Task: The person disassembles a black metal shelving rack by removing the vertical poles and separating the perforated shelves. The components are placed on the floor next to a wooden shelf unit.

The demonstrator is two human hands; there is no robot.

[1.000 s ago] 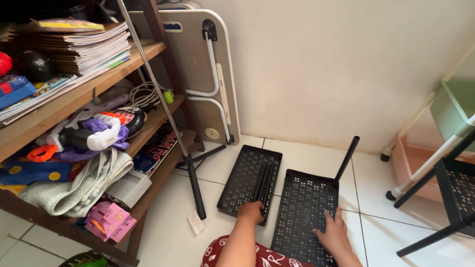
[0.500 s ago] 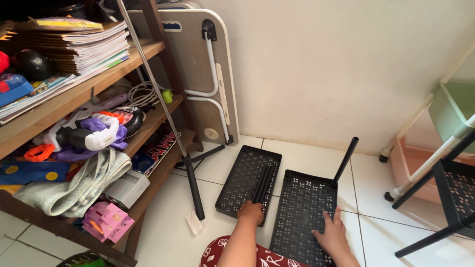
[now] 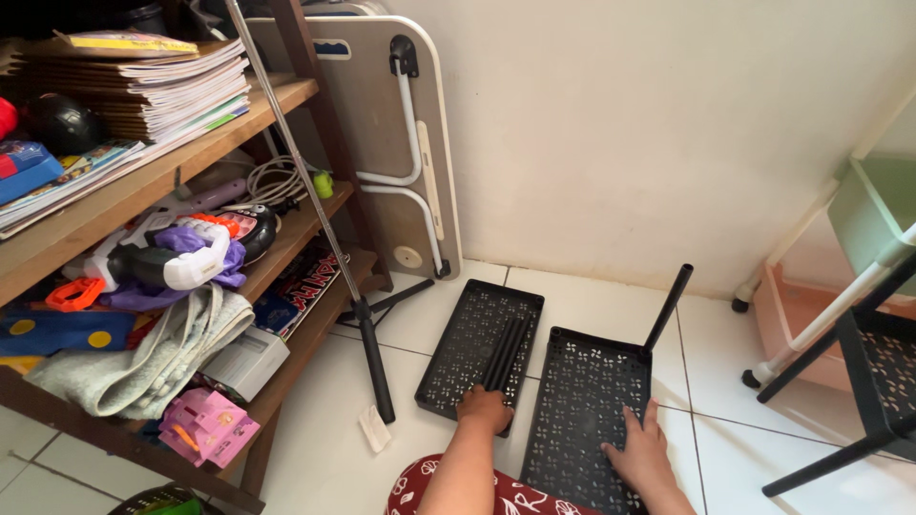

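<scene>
Kneeling on the white tiled floor (image 3: 315, 448), a person works over two black perforated shelf trays laid side by side near the wall. The left hand (image 3: 485, 408) is closed around the near ends of a bundle of black rods (image 3: 507, 355) lying in the left tray (image 3: 463, 358); the grip is clenched on the rods. The rods run lengthwise along that tray, their long axis pointing away from the person toward the wall, so the free ends lie straight ahead of the left hand. The right hand (image 3: 641, 448) rests flat and released, fingers spread, on the mesh of the right tray (image 3: 582, 420), pressing on it rather than grasping. One black leg (image 3: 666, 307) stands tilted at the far right corner of that tray, well apart from both hands; the right hand is the nearer to it. A folded lap table (image 3: 401, 162) leans on the wall beyond, and a metal pole (image 3: 315, 200) slants before the wooden shelf unit (image 3: 143, 172). Against the frame a second ago, hands, rods and trays keep the same places; only the camera has shifted slightly.
</scene>
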